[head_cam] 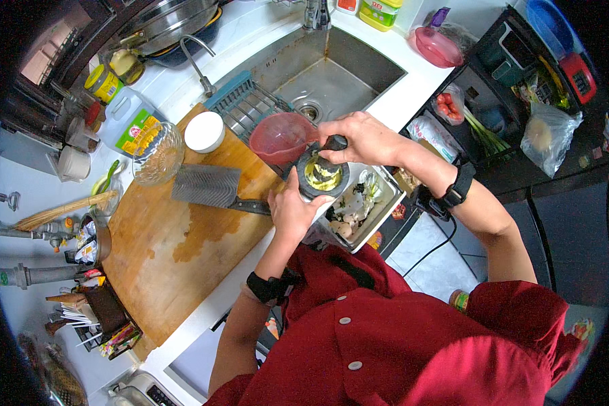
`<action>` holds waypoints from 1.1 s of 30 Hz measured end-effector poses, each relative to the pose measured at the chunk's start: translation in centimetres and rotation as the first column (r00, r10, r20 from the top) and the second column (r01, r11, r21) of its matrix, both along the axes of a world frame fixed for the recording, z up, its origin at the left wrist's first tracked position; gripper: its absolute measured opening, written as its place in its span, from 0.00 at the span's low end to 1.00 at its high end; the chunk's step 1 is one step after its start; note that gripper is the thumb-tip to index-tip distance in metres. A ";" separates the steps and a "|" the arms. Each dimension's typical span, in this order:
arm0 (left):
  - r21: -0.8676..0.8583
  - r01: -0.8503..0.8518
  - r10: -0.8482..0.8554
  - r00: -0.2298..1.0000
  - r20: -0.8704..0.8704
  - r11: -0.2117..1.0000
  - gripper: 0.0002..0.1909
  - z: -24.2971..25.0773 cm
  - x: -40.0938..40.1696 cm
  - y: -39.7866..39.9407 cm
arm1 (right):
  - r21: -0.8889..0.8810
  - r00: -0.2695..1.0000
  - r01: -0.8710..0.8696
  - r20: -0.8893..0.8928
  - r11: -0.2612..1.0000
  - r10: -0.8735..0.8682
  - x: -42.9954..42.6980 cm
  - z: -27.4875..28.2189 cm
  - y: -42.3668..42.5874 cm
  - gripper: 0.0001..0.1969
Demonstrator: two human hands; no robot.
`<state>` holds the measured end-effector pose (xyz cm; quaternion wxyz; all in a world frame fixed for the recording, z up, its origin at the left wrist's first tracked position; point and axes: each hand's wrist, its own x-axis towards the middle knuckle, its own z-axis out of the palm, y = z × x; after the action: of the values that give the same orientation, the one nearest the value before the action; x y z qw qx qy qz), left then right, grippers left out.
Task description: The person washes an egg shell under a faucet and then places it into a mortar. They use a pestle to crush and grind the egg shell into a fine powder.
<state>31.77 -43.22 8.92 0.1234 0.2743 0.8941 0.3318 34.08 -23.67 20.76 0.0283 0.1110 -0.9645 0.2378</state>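
Observation:
A dark stone mortar (319, 193) sits near the counter's front edge, between the cutting board and the sink. My left hand (290, 213) grips its near side, with the thumb and forefinger spread around the wall. Inside lies crushed pale yellow-green food (314, 178), possibly garlic. My right hand (361, 138) holds a dark pestle (337, 143) by its upper part, its lower end down in the mortar. Right behind the mortar is a translucent pink plastic bowl (279, 136). A cleaver (206, 187) rests on the wooden cutting board (157, 299), its handle pointing towards my left hand.
Below the mortar hangs a waste bin (380, 234) holding eggshells and vegetable scraps. A white bowl (204, 132) and a cut-glass bowl (157, 155) stand at the board's far edge. The steel sink (368, 63) has a teal-ended drain rack (233, 96) across its left side.

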 end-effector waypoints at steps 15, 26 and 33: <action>-0.018 0.010 -0.009 1.000 0.018 1.000 0.50 0.5 -0.1 0.2 | -0.045 0.972 -0.033 0.232 0.998 0.043 -1.1 -0.3 0.3 0.11; -0.030 -0.008 0.011 0.996 0.084 1.000 0.50 0.2 0.1 -0.1 | 0.162 0.993 -0.113 0.036 0.980 0.109 0.0 -4.9 -1.8 0.12; -0.032 0.005 -0.004 0.999 0.038 0.999 0.49 0.9 0.1 0.3 | 0.129 0.967 0.181 0.158 0.975 -0.200 -0.2 -4.9 -0.5 0.15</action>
<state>31.85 -42.96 9.83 0.1454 0.2679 0.8962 0.3223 33.85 -24.13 15.84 -0.0376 -0.0014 -0.9815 0.1875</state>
